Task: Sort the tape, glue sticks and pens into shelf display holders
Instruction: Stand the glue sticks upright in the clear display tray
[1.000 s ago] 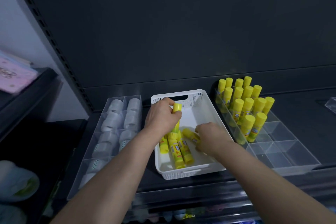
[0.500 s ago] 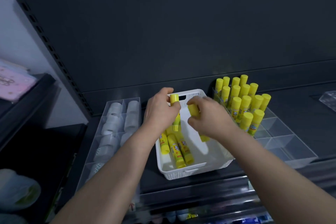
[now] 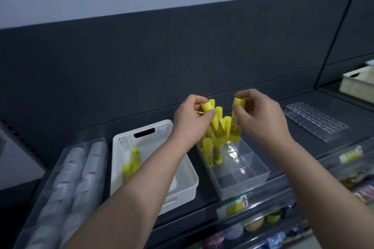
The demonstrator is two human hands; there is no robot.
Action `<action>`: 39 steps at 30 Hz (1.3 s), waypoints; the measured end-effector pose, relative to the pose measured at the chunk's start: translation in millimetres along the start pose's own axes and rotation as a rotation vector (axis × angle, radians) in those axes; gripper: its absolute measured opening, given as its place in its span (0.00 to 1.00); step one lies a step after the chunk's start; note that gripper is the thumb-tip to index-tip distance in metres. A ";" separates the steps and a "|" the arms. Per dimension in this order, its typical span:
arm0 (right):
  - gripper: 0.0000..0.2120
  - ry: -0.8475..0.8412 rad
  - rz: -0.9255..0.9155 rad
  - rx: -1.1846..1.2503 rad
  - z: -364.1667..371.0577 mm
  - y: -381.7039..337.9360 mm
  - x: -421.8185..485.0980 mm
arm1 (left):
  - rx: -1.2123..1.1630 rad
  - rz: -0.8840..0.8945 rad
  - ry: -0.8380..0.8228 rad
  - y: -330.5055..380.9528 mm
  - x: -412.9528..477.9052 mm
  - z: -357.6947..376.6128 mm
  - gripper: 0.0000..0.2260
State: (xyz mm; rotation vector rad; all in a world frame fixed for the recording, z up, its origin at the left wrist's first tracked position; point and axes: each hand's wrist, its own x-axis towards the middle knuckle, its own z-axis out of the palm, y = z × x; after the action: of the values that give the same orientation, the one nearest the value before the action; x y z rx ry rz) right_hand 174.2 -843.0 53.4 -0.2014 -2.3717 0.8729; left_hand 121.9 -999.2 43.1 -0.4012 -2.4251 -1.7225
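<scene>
My left hand [image 3: 191, 121] grips a yellow glue stick [image 3: 211, 117], tilted, above the clear divided holder [image 3: 242, 180]. My right hand [image 3: 261, 115] pinches a second yellow glue stick [image 3: 236, 121], held upright over the same holder. Several glue sticks [image 3: 212, 151] stand in the holder's back compartments, partly hidden by my hands. The white basket [image 3: 125, 141] to the left holds a few more glue sticks [image 3: 131, 163]. A clear tray [image 3: 50, 198] at far left holds rows of tape rolls [image 3: 85, 166].
A clear holder with round holes [image 3: 315, 121] lies on the shelf at right. A pale basket [image 3: 358, 83] sits at far right on the neighbouring shelf. Lower shelves [image 3: 263, 222] show mixed coloured goods. The dark back panel rises behind everything.
Both hands lifted out of the white basket, each with a glue stick, and moved right over the clear holder. The view swung right and up.
</scene>
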 end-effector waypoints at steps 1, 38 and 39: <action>0.11 -0.009 0.017 -0.017 -6.6 9.0 0.8 | 0.028 0.019 -0.017 2.7 1.0 12.5 0.10; 0.11 -0.290 -0.517 -0.039 31.2 32.6 -2.5 | 0.537 -0.093 0.299 -32.2 -34.3 -19.7 0.08; 0.10 -0.295 -0.549 -0.022 36.8 23.0 -8.0 | 0.541 -0.114 0.319 -36.7 -38.1 -33.5 0.08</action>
State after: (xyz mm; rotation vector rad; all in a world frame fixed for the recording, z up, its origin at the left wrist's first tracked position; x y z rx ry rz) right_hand 157.8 -847.8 12.7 0.5833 -2.5070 0.6376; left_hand 146.1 -1047.2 11.0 0.0762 -2.5602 -0.9915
